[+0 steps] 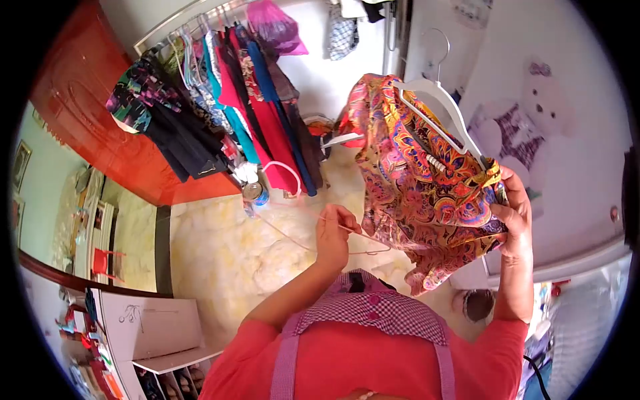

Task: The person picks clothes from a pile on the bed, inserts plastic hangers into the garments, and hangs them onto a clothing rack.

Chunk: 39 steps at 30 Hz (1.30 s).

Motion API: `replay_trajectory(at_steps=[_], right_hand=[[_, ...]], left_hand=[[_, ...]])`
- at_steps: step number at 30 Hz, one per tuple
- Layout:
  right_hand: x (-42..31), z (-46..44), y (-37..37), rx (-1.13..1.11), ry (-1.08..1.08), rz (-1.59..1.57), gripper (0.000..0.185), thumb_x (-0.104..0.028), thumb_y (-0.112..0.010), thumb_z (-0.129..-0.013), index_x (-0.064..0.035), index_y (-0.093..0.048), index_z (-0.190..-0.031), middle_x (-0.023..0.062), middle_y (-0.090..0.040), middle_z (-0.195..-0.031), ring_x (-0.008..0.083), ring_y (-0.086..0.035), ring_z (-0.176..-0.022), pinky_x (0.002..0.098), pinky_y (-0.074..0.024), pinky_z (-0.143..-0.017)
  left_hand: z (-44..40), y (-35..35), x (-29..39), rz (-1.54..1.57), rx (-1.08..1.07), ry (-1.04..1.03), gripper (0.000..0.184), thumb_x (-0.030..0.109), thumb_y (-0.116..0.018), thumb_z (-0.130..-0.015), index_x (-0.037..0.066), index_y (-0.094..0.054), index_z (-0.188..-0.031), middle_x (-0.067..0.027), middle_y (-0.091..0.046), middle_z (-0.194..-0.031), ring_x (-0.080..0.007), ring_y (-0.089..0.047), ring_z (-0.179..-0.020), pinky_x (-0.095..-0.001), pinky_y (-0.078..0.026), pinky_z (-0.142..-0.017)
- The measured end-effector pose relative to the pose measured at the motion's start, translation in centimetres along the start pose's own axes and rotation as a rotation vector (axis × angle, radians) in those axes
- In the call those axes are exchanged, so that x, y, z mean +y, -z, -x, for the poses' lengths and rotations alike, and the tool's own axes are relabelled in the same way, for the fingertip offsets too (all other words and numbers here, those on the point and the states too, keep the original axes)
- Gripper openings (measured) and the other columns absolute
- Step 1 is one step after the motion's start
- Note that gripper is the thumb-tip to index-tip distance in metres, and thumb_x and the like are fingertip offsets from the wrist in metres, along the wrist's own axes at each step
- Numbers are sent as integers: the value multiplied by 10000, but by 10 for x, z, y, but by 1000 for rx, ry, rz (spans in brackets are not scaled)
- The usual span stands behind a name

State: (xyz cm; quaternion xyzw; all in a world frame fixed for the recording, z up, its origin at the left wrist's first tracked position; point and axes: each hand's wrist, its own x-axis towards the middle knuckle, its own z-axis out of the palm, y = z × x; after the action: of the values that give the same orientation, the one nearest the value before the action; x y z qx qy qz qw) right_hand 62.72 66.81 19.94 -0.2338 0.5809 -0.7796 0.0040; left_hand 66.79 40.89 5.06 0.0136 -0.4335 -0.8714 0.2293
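A thin pinkish wire hanger (287,236) is in my left hand (335,233), whose fingers are closed around it. Its thin lines run to both sides of the fist, just above my apron. On the right, my right hand (517,217) grips the shoulder of a brightly patterned orange and multicolour blouse (420,193). That blouse hangs from a white hanger (459,120) with a metal hook, tilted in the air. One end of the white hanger sits inside the gripped shoulder. The two hands are apart, with the lower blouse between them.
A clothes rack (180,25) with several hanging garments and a purple bag (277,27) stands ahead on the left. A red door (83,73) is behind it. Low at left is a white cabinet (157,327); a wardrobe door with a bear picture (533,127) stands right.
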Motion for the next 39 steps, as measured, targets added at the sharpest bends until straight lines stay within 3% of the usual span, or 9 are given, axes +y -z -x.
replay_trajectory(at_steps=[6, 7, 10, 13, 16, 19, 24, 29, 39], right_hand=[[-3, -7, -8, -76, -4, -71, 614, -85, -546, -592, 36, -423, -1181, 110, -525, -1095, 190, -523, -1003, 297, -393, -921], [0, -9, -9, -87, 36, -146, 563, -21, -519, -617, 40, -431, -1170, 113, -542, -1071, 167, -556, -925, 261, -443, -833], [16, -11, -7, -76, 87, -109, 510, -25, -532, -673, 31, -434, -1170, 88, -536, -1067, 144, -537, -932, 251, -428, -838], [23, -16, -20, -168, 231, -46, 464, -4, -545, -754, 8, -396, -1193, 72, -513, -1095, 140, -496, -1007, 262, -403, -867], [40, 10, -45, -232, 336, -47, 467, 49, -493, -786, -3, -339, -1224, 78, -505, -1094, 153, -512, -1000, 273, -446, -828], [59, -46, -52, -240, 383, -107, 467, 84, -459, -783, -3, -334, -1225, 89, -504, -1080, 146, -554, -915, 257, -501, -744], [85, -189, -69, -248, 394, -64, 458, 41, -480, -779, 3, -358, -1220, 71, -530, -1037, 102, -535, -886, 186, -462, -637], [71, -280, -122, -358, 364, -131, 423, 61, -483, -751, 40, -418, -1168, 68, -545, -981, 100, -517, -828, 215, -418, -722], [81, -427, -165, -450, 288, -225, 437, 8, -518, -746, 78, -414, -1165, 87, -527, -996, 126, -504, -863, 225, -406, -766]], left_hand=[[11, -3, -9, -43, -183, -43, 337, 356, -344, -946, 45, -474, -931, -77, -514, -739, -177, -520, -700, -326, -457, -651], [5, -15, -10, -100, -234, -46, 341, 365, -353, -942, 50, -481, -975, -86, -532, -768, -190, -534, -741, -337, -458, -672], [-2, -74, -3, -86, -519, -119, 359, 318, -333, -952, 36, -455, -1137, -126, -557, -990, -215, -555, -907, -353, -471, -760], [-12, -110, 7, -120, -745, -207, 421, 275, -295, -963, 2, -338, -1280, -134, -455, -1200, -209, -489, -1071, -359, -450, -860], [4, -94, 10, -239, -849, -339, 440, 213, -310, -964, 10, -244, -1349, -123, -438, -1236, -203, -484, -1082, -331, -411, -906], [-57, -92, -7, -372, -790, -460, 461, 188, -311, -963, 16, -189, -1373, -118, -405, -1281, -190, -482, -1087, -308, -394, -911], [-190, -110, 2, -350, -609, -519, 480, 197, -312, -965, 38, -154, -1389, -86, -351, -1325, -124, -439, -1057, -258, -376, -872], [-237, -128, 49, -289, -382, -546, 465, 205, -292, -971, 88, -150, -1398, -35, -378, -1283, -56, -437, -938, -221, -393, -776], [-372, -134, 81, -187, -235, -595, 464, 227, -345, -961, 86, -208, -1381, -65, -391, -1294, -128, -439, -1110, -257, -386, -897]])
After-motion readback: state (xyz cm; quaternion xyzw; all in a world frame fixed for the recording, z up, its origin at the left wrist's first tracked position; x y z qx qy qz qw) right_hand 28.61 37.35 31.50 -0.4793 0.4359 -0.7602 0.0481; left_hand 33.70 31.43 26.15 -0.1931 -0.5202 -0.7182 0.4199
